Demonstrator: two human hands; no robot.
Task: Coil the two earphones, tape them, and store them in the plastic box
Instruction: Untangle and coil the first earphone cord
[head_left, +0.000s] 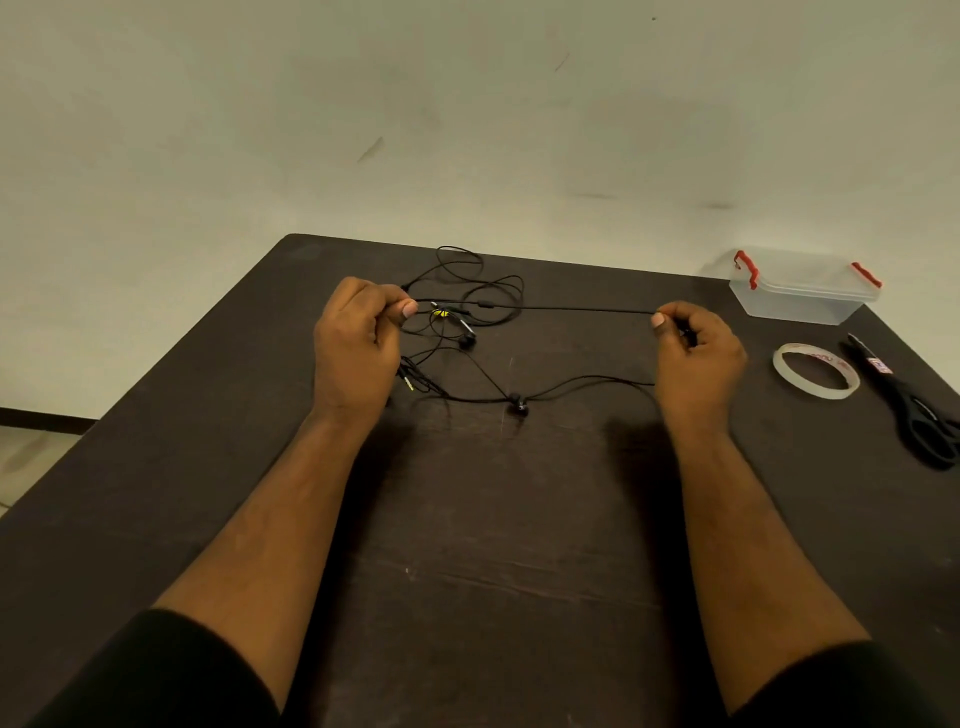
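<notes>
The left hand (358, 338) and right hand (696, 348) each pinch a black earphone cord (571, 309), stretched taut between them above the dark table (493, 545); the remaining cords (467, 291) lie tangled beneath; the lidded plastic box (800, 291), tape roll (815, 371) and scissors (914, 405) sit right.

Black earphones (470, 312), red-latched clear box (802, 291)

I'm looking at a dim, yellowish picture with soft light from above. Both forearms drop blurry shadows onto the dark surface (519, 519), which swallows detail. Wide-angle bending curves the surface's edges outward. The wall (467, 104) looks flat and grainy; focus is slightly soft throughout, with no harsh glare.
</notes>
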